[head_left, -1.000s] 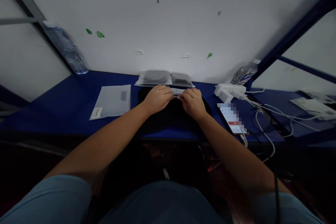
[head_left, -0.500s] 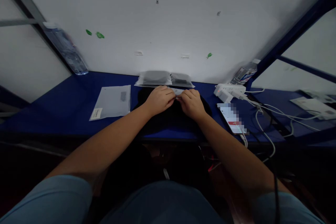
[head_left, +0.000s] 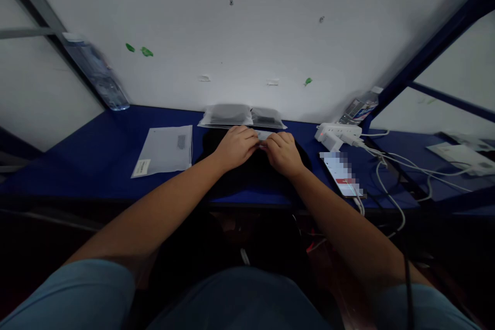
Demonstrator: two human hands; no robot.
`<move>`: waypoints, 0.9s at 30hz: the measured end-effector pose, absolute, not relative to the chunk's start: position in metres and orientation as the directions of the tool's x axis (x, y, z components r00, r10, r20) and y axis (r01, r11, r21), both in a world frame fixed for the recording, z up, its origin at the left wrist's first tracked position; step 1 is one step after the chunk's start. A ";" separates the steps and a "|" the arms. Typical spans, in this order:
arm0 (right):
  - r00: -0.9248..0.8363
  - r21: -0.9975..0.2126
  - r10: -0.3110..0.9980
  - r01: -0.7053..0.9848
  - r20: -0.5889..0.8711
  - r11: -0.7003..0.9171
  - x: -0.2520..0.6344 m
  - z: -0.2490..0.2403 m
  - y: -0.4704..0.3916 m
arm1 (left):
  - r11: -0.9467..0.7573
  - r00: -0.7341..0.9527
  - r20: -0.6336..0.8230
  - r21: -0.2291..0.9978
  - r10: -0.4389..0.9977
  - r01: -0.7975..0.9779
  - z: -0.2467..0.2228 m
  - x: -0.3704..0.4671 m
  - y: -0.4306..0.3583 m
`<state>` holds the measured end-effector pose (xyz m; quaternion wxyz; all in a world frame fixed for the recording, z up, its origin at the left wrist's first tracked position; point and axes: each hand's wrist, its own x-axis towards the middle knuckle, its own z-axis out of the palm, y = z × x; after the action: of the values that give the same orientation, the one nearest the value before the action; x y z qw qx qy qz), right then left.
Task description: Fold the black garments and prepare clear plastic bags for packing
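My left hand (head_left: 236,147) and my right hand (head_left: 283,152) meet at the middle of the blue table (head_left: 96,149), fingers closed in pinches. Between their fingertips is a small pale, shiny piece (head_left: 263,135), perhaps plastic; its lower part is hidden by the fingers. A black cloth-like item (head_left: 247,178) lies under both hands. Just behind them, two frosted bags (head_left: 227,114) with dark contents lie against the wall.
To the left lies a flat frosted bag (head_left: 166,150) with a label. A bottle (head_left: 96,73) leans at the left corner. On the right are a power strip (head_left: 336,133) with white cables, a phone (head_left: 341,175) and another bottle (head_left: 361,105).
My fingers have shifted slightly, and a little more of the pale piece shows between my hands. Both hands stay closed in nearly the same place.
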<state>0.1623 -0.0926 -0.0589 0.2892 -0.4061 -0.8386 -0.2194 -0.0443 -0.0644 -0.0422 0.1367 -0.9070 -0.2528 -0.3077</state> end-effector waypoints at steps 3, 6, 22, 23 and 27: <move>-0.497 0.137 0.550 0.812 0.671 0.567 0.161 -0.060 -0.093 | -0.828 0.662 0.638 -0.068 0.392 0.556 -0.046 -0.043 -0.063; -0.496 0.149 0.543 0.816 0.678 0.559 0.159 -0.060 -0.094 | -0.821 0.647 0.645 -0.053 0.406 0.568 -0.048 -0.042 -0.063; -0.455 -0.068 0.601 0.758 0.657 0.648 0.165 -0.058 -0.087 | -0.866 0.687 0.642 -0.072 0.339 0.495 -0.048 -0.043 -0.057; -0.450 -0.076 0.605 0.759 0.657 0.647 0.166 -0.057 -0.087 | -0.860 0.691 0.635 -0.078 0.347 0.504 -0.047 -0.043 -0.058; -0.464 -0.087 0.596 0.738 0.655 0.669 0.170 -0.056 -0.087 | -0.848 0.708 0.613 -0.112 0.351 0.518 -0.044 -0.044 -0.060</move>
<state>0.1697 -0.0868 -0.0556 0.3372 -0.3928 -0.8491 -0.1050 -0.0442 -0.0603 -0.0444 0.1395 -0.9134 -0.2379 -0.2993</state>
